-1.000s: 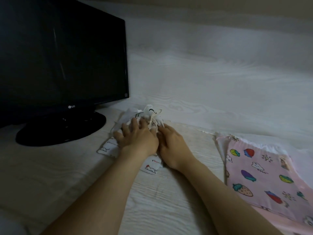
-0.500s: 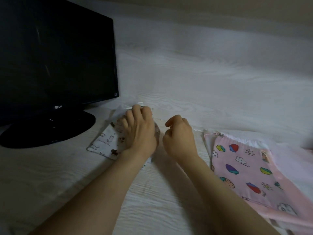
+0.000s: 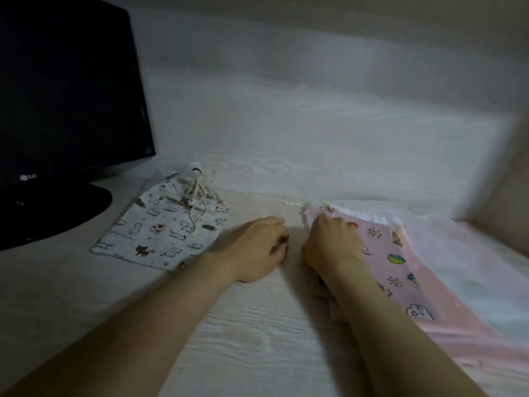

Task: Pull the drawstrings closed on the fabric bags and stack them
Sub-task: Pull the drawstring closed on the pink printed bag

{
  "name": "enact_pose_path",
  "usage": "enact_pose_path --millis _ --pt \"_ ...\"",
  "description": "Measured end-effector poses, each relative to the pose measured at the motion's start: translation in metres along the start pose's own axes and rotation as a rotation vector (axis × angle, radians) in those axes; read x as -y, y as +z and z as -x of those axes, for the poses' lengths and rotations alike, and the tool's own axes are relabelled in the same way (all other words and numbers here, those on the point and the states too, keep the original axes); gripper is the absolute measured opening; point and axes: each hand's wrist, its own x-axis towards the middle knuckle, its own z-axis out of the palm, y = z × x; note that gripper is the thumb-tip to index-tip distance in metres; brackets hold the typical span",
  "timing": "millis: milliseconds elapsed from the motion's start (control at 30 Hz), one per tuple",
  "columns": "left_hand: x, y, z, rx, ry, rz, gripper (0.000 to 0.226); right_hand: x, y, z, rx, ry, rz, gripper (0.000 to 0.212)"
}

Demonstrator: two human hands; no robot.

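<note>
A white cat-print bag lies flat on the table at centre left. Its top is gathered, and the cream drawstrings trail loose over it. At the right lies a pink fruit-print bag with a white, ungathered top hem. My right hand rests on that bag's top left corner, its fingers curled over the edge. My left hand sits on the table between the two bags, loosely curled and holding nothing.
A black monitor on a round stand fills the left side, close to the cat-print bag. More pale pink and white fabric lies under and beyond the pink bag. A white wood-grain panel rises behind the table.
Both hands have left the cat-print bag and moved right. The right hand now lies on the pink bag's corner, and the left hand sits on the table beside it.
</note>
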Motion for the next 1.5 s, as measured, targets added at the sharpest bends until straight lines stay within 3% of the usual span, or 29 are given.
enact_pose_path --millis 233,367,467,633,800,900,1033,1067,1167,1233,1300,1400,1500 --pt "0.005 -0.001 -0.002 0.011 -0.013 0.124 0.028 -0.011 -0.012 0.000 -0.031 0.065 -0.213 0.012" --pt "0.005 -0.003 -0.002 0.010 -0.012 0.209 0.026 -0.014 -0.019 0.005 -0.111 0.048 -0.210 0.028" --pt "0.007 -0.002 -0.001 -0.029 -0.029 0.204 0.031 -0.007 -0.022 0.006 -0.245 0.025 -0.198 0.015" --pt "0.008 -0.005 0.000 -0.196 -0.085 0.381 0.053 0.004 -0.012 0.002 -0.526 -0.259 -0.296 0.019" --pt "0.020 -0.010 -0.007 -0.351 -0.212 0.567 0.069 0.010 -0.021 0.017 -0.444 -0.504 -0.723 0.015" --pt "0.020 -0.015 -0.005 -0.389 -0.310 0.554 0.019 0.012 -0.018 0.017 -0.390 -0.539 -0.860 0.021" --pt "0.021 -0.018 -0.001 -0.546 -0.408 0.247 0.026 0.009 -0.014 0.013 -0.384 -0.639 -0.704 0.033" --pt "0.022 -0.019 -0.002 -0.593 -0.396 0.183 0.022 0.008 -0.013 0.013 -0.363 -0.612 -0.616 0.035" --pt "0.022 -0.025 0.000 -0.761 -0.315 0.194 0.012 0.006 -0.009 0.011 -0.354 -0.413 -0.292 0.014" --pt "0.017 -0.030 0.003 -0.837 -0.247 0.187 0.011 0.004 -0.007 0.008 -0.390 -0.313 -0.196 0.021" --pt "0.010 -0.036 0.008 -0.891 -0.150 0.154 0.012 0.001 -0.010 0.005 -0.416 -0.234 -0.117 0.010" --pt "0.006 -0.040 0.011 -0.922 0.040 0.084 0.019 -0.004 -0.008 0.001 -0.347 -0.109 -0.104 0.009" --pt "0.005 -0.037 0.010 -0.861 0.142 0.020 0.017 -0.006 0.004 -0.002 -0.295 -0.106 -0.313 0.021"
